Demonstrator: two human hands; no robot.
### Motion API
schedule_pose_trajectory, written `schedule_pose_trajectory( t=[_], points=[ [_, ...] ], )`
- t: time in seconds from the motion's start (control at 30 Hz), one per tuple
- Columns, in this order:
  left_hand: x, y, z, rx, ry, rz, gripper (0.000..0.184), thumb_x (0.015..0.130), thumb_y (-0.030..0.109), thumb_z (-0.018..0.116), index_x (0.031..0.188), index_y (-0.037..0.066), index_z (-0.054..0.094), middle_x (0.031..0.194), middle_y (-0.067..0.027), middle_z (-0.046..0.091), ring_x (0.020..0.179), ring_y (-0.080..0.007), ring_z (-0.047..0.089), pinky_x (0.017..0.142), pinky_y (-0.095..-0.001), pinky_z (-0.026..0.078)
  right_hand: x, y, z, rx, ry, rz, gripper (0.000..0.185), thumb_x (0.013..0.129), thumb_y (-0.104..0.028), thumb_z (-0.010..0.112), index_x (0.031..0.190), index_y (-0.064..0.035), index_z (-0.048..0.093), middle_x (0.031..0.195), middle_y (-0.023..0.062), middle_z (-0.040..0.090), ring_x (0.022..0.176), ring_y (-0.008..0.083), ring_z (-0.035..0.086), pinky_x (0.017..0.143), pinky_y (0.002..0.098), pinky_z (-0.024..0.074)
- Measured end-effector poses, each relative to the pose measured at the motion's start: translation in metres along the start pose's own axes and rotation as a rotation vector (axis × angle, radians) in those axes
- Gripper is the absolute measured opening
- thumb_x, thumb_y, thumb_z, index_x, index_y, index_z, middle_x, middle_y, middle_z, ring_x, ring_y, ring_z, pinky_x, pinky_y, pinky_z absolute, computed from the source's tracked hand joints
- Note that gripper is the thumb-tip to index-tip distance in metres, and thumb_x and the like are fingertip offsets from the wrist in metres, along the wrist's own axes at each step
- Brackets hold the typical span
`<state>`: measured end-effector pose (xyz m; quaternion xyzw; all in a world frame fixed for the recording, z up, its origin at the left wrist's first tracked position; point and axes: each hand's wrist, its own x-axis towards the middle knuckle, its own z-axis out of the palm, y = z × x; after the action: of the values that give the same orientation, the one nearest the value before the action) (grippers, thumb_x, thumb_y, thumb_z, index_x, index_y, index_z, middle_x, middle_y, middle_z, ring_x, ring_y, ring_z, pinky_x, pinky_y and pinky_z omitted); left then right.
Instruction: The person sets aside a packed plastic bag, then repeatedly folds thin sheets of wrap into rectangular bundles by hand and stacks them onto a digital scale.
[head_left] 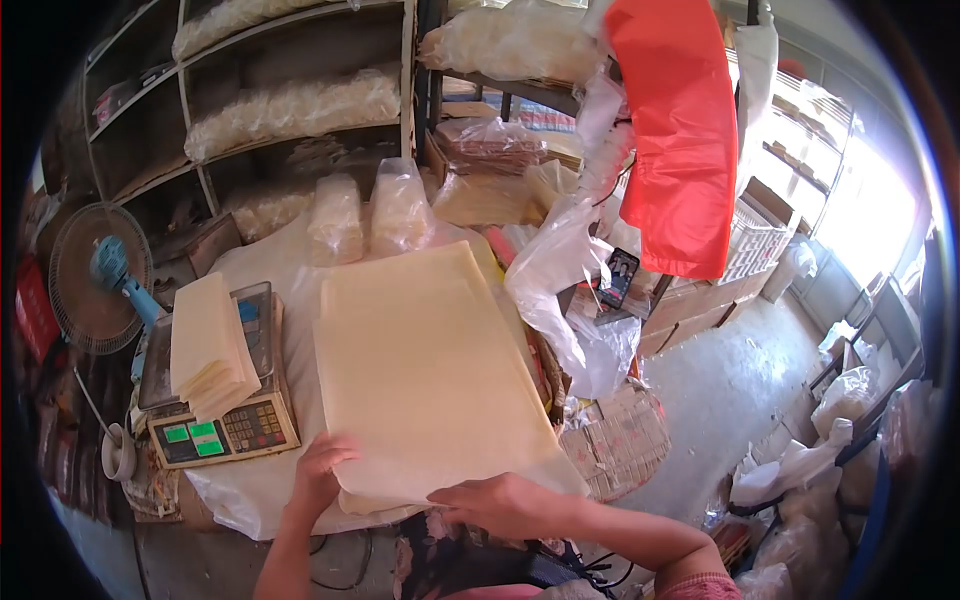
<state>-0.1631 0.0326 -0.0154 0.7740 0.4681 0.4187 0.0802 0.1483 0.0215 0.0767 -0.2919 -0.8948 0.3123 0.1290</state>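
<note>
A wide stack of thin, pale yellow sheets (pixel 425 360) lies flat on the plastic-covered table in front of me. At its near left corner is my left hand (pixel 322 470), slightly blurred, with its fingers stretched over the sheet's edge. My right hand (pixel 500 503) is closed at the near edge, fingertips pinching the rim of the sheets. To the left, a folded bundle of similar sheets (pixel 212 345) rests on the tray of a digital scale (pixel 220 430) with lit green displays.
A blue fan (pixel 105 270) stands left of the scale. Two plastic-wrapped bundles (pixel 400 205) sit at the table's back. Shelves (pixel 295 75) hold more bagged goods. Red cloth (pixel 680 130) hangs at right, above a phone (pixel 620 278). Flattened cardboard (pixel 620 440) lies beside the table.
</note>
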Motion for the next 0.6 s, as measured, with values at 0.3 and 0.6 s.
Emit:
schedule_pose_trajectory(
  t=[0.3, 0.6],
  points=[
    [-0.012, -0.02, -0.022, -0.662, -0.151, -0.428, 0.023, 0.083, 0.016, 0.059, 0.095, -0.002, 0.067, 0.1, -0.0125, 0.067, 0.097, -0.0189, 0.062, 0.085, -0.0293, 0.048, -0.037, 0.108, -0.055, -0.101, 0.19, -0.002, 0.052, 0.075, 0.007, 0.052, 0.122, -0.0138, 0.058, 0.131, 0.008, 0.053, 0.128, 0.0299, 0.043, 0.107, 0.0416, 0.034],
    [-0.008, 0.0, -0.026, -0.634, -0.104, -0.472, 0.03, 0.086, 0.023, 0.055, 0.096, -0.003, 0.068, 0.101, -0.0121, 0.067, 0.096, -0.0186, 0.062, 0.086, -0.0313, 0.047, -0.027, 0.126, -0.03, -0.018, 0.191, -0.015, 0.038, 0.078, 0.005, 0.057, 0.11, -0.0144, 0.065, 0.124, 0.005, 0.059, 0.129, 0.0262, 0.043, 0.11, 0.0476, 0.0279]
  ],
)
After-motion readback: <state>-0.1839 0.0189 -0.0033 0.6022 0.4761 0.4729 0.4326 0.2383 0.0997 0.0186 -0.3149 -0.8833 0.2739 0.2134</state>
